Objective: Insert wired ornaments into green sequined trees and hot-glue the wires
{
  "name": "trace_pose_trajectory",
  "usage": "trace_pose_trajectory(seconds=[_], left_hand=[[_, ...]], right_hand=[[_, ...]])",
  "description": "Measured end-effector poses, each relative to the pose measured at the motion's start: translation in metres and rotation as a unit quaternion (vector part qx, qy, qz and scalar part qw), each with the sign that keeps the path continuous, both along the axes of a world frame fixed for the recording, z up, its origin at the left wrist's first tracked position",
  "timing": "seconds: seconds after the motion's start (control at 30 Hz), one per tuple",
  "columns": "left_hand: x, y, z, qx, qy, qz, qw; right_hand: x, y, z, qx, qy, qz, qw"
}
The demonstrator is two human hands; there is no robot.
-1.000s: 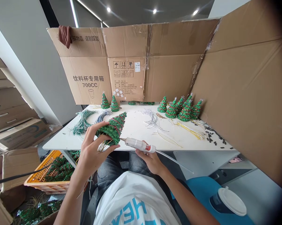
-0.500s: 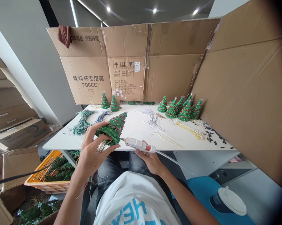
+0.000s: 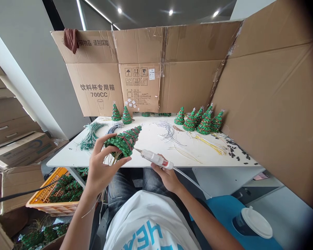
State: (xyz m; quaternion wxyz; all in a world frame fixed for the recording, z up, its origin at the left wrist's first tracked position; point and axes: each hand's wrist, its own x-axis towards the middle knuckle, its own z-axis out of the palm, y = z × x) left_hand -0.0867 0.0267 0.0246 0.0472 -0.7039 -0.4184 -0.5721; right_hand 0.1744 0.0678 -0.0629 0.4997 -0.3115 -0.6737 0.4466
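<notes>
My left hand (image 3: 104, 166) grips a small green Christmas tree (image 3: 125, 140) with red garland by its base, fingers around the lower rim. The tree is tilted, its tip toward the upper right, and thin pale wires hang from its open underside. In my right hand (image 3: 167, 177) is a white glue gun (image 3: 155, 158), my fingers wrapped around its body. Its metal nozzle points left at the tree's lower edge, with a small gap between them. A white cable trails from the gun's back end to the lower right.
Finished trees (image 3: 204, 121) stand at the table's right back, two more at the left. Wire bundles (image 3: 92, 133), yellow strips (image 3: 211, 144) and small black pieces (image 3: 236, 151) lie on the white table (image 3: 68, 158). Cardboard walls (image 3: 193, 80) enclose it. An orange crate (image 3: 45, 194) holds more trees.
The tree has turned slightly in my left hand, showing more of its underside. The glue gun's nozzle has moved a little away from the tree, upward and to the right.
</notes>
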Motion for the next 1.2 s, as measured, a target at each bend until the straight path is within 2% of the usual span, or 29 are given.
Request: trace_pose_trajectory(seconds=[0.13,0.27,0.4,0.57,0.73,0.83,0.93,1.03,1.2], left_hand=[[-0.004,0.002,-0.004,-0.051,-0.128,-0.047,0.989],[-0.004,0.0,-0.001,-0.088,-0.21,-0.071,0.971],[0.002,-0.005,0.005,-0.13,-0.286,-0.079,0.946],[0.009,-0.009,0.008,-0.152,-0.329,-0.081,0.929],[0.013,-0.007,0.004,-0.16,-0.334,-0.113,0.922],[0.016,-0.006,0.0,-0.165,-0.332,-0.142,0.918],[0.02,-0.006,-0.005,-0.173,-0.328,-0.172,0.913],[0.027,-0.007,-0.008,-0.19,-0.33,-0.2,0.903],[0.04,-0.011,-0.008,-0.202,-0.315,-0.216,0.902]], right_hand=[[0.005,0.018,-0.013,0.002,-0.023,-0.076,0.997],[0.016,0.034,-0.026,0.01,-0.075,-0.14,0.987],[0.026,0.043,-0.031,0.04,-0.154,-0.149,0.976],[0.027,0.047,-0.036,0.091,-0.251,-0.179,0.947],[0.025,0.05,-0.046,0.113,-0.318,-0.253,0.907],[0.024,0.051,-0.048,0.115,-0.332,-0.273,0.896],[0.025,0.05,-0.046,0.113,-0.327,-0.268,0.899],[0.026,0.048,-0.038,0.103,-0.297,-0.245,0.917],[0.027,0.032,-0.007,0.056,-0.166,-0.229,0.957]])
